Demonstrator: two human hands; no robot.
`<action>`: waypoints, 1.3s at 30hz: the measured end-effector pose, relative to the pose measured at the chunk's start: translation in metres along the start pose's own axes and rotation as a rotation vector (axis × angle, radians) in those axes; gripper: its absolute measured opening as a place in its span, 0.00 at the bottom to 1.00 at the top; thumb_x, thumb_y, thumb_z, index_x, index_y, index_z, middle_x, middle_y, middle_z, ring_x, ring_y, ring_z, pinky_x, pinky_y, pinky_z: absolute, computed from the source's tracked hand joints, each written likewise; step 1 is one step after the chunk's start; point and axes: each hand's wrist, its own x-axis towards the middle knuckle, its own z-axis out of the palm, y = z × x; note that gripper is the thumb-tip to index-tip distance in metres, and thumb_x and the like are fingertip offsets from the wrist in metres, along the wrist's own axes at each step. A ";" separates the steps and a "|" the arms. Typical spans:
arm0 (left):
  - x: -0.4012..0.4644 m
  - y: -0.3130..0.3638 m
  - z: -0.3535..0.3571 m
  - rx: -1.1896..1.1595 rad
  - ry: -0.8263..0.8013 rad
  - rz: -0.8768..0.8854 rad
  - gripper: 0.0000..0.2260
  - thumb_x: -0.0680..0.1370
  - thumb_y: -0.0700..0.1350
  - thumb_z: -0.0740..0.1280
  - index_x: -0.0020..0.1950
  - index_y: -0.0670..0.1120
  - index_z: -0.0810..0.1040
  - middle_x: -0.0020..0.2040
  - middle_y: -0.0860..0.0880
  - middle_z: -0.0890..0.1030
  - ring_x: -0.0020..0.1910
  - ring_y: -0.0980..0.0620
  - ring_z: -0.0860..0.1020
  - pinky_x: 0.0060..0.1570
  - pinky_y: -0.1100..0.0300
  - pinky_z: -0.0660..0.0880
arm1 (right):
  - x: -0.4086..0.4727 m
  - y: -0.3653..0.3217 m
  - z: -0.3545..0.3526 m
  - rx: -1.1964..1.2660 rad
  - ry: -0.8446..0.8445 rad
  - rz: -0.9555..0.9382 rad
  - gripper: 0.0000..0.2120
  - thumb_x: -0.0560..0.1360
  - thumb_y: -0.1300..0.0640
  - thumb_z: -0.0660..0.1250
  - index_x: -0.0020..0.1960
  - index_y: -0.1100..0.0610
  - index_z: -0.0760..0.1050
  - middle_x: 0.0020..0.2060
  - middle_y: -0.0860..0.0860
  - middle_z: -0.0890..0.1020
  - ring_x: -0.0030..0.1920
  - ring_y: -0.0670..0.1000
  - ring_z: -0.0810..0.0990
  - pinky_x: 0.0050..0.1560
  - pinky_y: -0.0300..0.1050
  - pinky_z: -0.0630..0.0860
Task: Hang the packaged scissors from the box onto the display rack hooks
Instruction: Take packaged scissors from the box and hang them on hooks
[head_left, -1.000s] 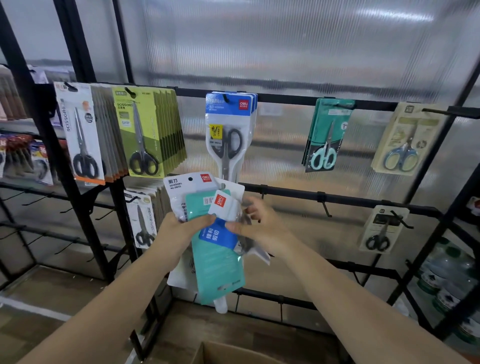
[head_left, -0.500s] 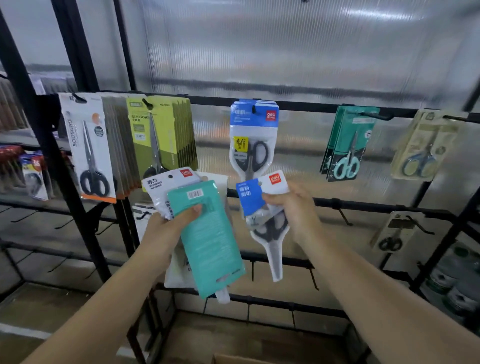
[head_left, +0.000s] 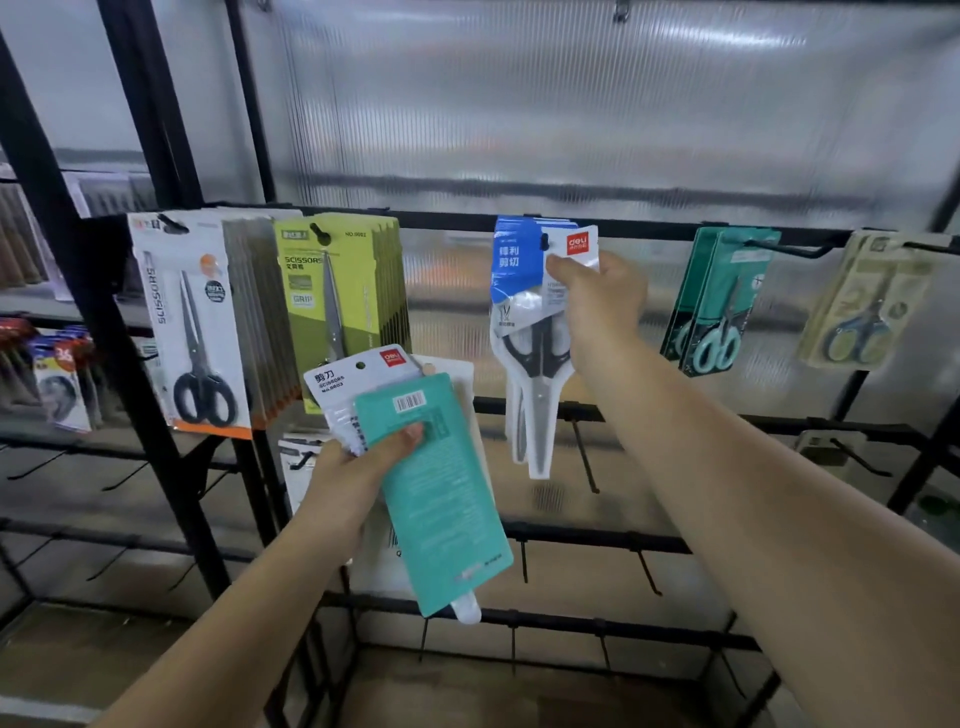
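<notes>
The display rack (head_left: 649, 228) is black throughout; on its top bar, from the left, hang white scissor packs (head_left: 192, 322) with an orange bottom stripe and black handles, lime-green packs (head_left: 332, 291), blue-and-white packs (head_left: 524, 260) with a red logo, teal packs (head_left: 717, 306) and beige packs (head_left: 862, 301); below that bar, a teal card (head_left: 441, 499) bears a white barcode over a white pack (head_left: 353, 374) with a red logo.

Right hand (head_left: 597, 296) holds blue scissors pack (head_left: 540, 291) at hook (head_left: 544, 240); left hand (head_left: 353, 467) grips packs (head_left: 431, 493).
</notes>
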 end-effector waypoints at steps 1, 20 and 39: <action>0.000 0.001 -0.001 -0.005 -0.006 -0.001 0.11 0.73 0.39 0.69 0.55 0.44 0.79 0.50 0.46 0.85 0.48 0.45 0.83 0.46 0.51 0.81 | -0.001 0.002 0.001 -0.012 0.014 0.000 0.09 0.74 0.57 0.69 0.53 0.59 0.77 0.48 0.52 0.83 0.47 0.49 0.83 0.41 0.42 0.80; 0.007 0.000 -0.023 -0.171 -0.037 -0.046 0.23 0.56 0.54 0.81 0.48 0.48 0.82 0.49 0.46 0.85 0.43 0.48 0.84 0.34 0.56 0.80 | -0.101 0.076 0.009 -0.305 -0.624 0.295 0.07 0.69 0.61 0.74 0.45 0.54 0.78 0.44 0.51 0.85 0.46 0.53 0.84 0.54 0.57 0.78; 0.012 -0.016 -0.028 -0.085 -0.068 -0.184 0.16 0.65 0.46 0.71 0.51 0.42 0.79 0.42 0.45 0.85 0.37 0.49 0.84 0.33 0.59 0.79 | -0.080 0.073 -0.031 -0.662 -0.584 -0.534 0.14 0.62 0.65 0.77 0.35 0.47 0.80 0.58 0.28 0.68 0.69 0.47 0.56 0.68 0.50 0.49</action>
